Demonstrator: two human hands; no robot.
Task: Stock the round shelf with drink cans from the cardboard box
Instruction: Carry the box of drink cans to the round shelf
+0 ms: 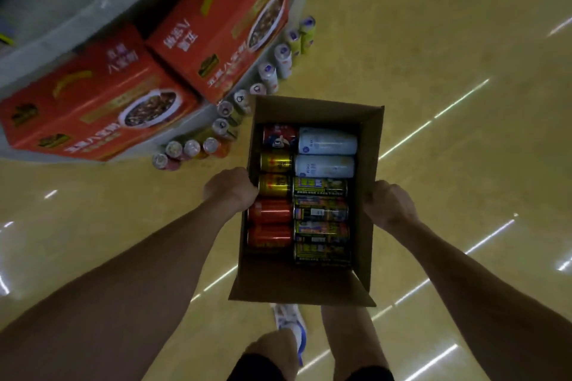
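An open cardboard box [370, 219] hangs in front of me above the floor. My left hand [230, 190] grips its left wall and my right hand [388, 206] grips its right wall. Inside lie several drink cans on their sides: two white cans [326, 153], gold cans [275, 173], red cans [269, 224] and dark yellow-labelled cans [322, 223]. The round shelf [62, 18] curves across the upper left. A row of upright cans [223, 127] stands along its lowest rim, just left of the box.
Two large red cartons [102, 96] sit on the round shelf above the row of cans. The glossy tan floor [448, 56] spreads to the right and below. My legs and a white-and-blue shoe [291, 323] show under the box.
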